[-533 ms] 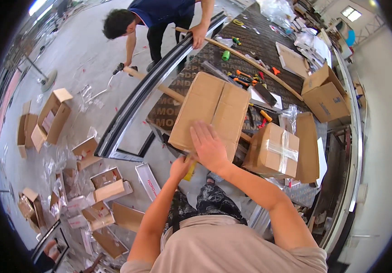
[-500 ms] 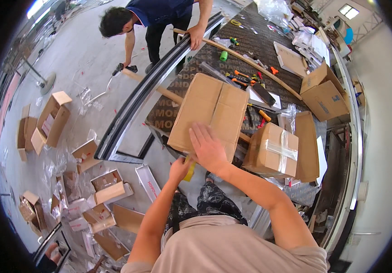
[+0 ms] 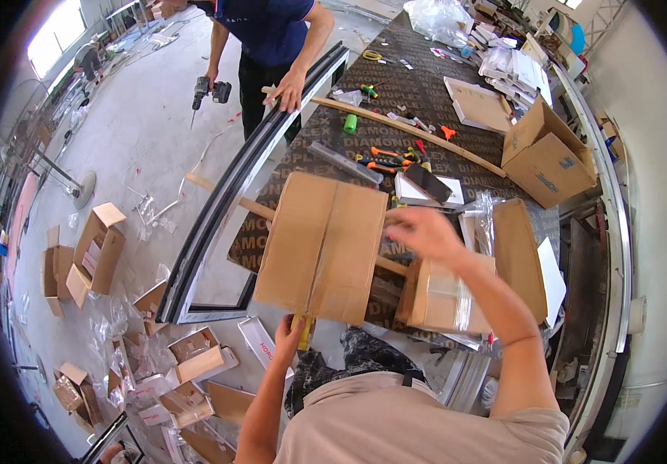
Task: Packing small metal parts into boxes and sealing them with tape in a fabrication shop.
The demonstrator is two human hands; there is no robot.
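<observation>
Nearest, the left hand (image 3: 288, 340) is clamped on what seems a yellow tape roll (image 3: 305, 334) at the near edge of the big carton (image 3: 318, 247). That carton lies on the worktop (image 3: 426, 89), flaps down, contents hidden; how much seam is taped, I cannot tell. Beside its right edge, the right hand (image 3: 428, 236) has bent fingers, grip unclear. Right of the carton, a smaller box (image 3: 445, 298) looks sealed; farther beyond, an open box (image 3: 546, 155) hides its contents

Narrow gap between large carton (image 3: 322, 251) and taped box (image 3: 438, 298), wooden stick (image 3: 391, 266) crossing; black frame (image 3: 229, 178) bars left.
</observation>
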